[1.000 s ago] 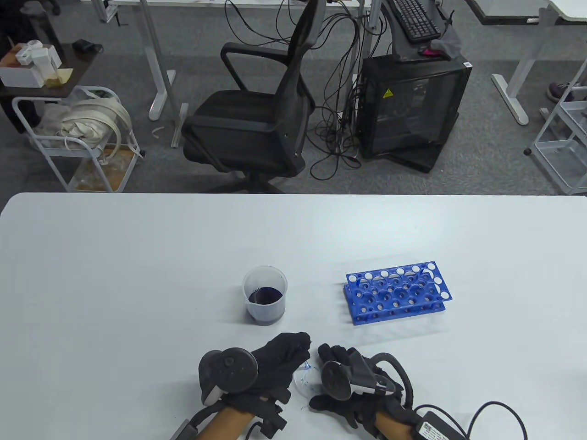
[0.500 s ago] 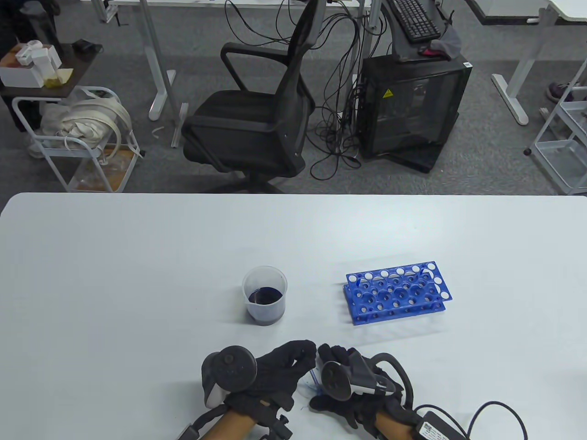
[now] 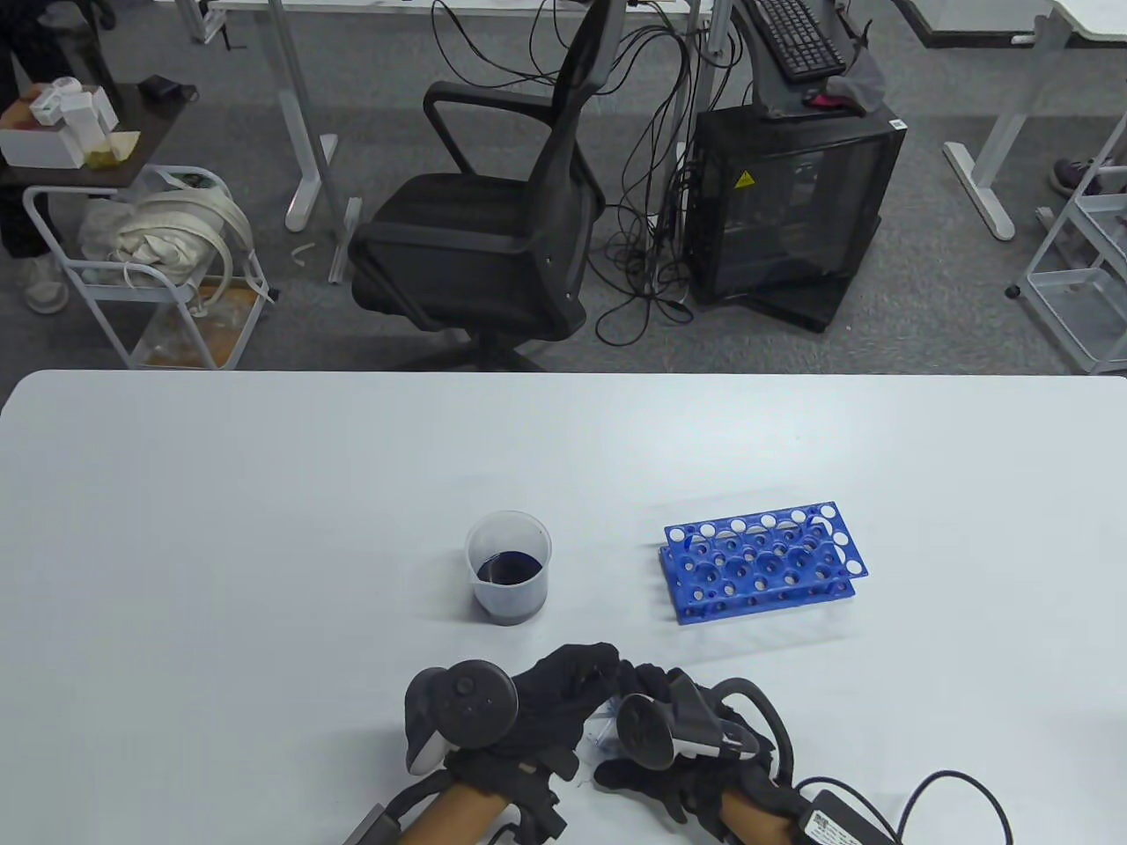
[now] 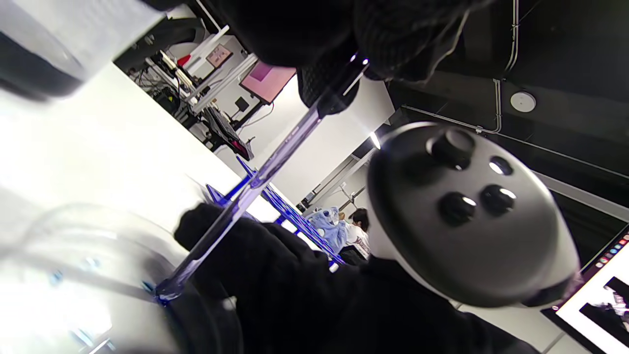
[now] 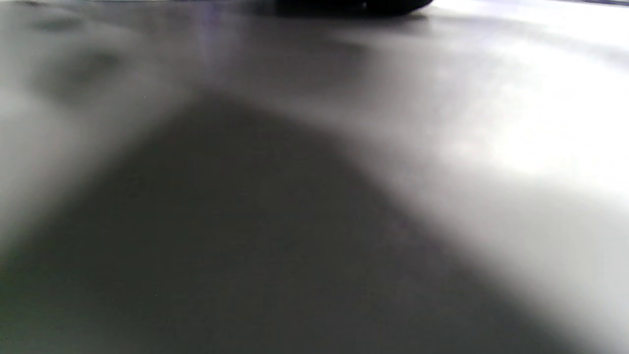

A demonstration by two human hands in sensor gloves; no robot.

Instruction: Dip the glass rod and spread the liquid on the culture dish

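My left hand (image 3: 592,666) pinches a clear glass rod (image 4: 255,182) between its fingertips (image 4: 330,88). The rod slants down, and its blue-wet tip rests in the clear culture dish (image 4: 88,236). In the table view the dish (image 3: 601,738) lies between my hands near the front edge and is mostly hidden. My right hand (image 3: 647,704) curls around the dish's right side and holds it. A beaker (image 3: 508,568) of dark blue liquid stands behind my hands. The right wrist view shows only blurred table.
A blue tube rack (image 3: 762,559) lies empty to the right of the beaker. A cable (image 3: 933,792) trails from my right wrist along the table's front. An office chair (image 3: 502,229) and a black case (image 3: 788,211) stand beyond the far edge.
My left hand has moved right with the rod, closing against my right hand and covering more of the dish. The right hand, beaker and rack have not moved.
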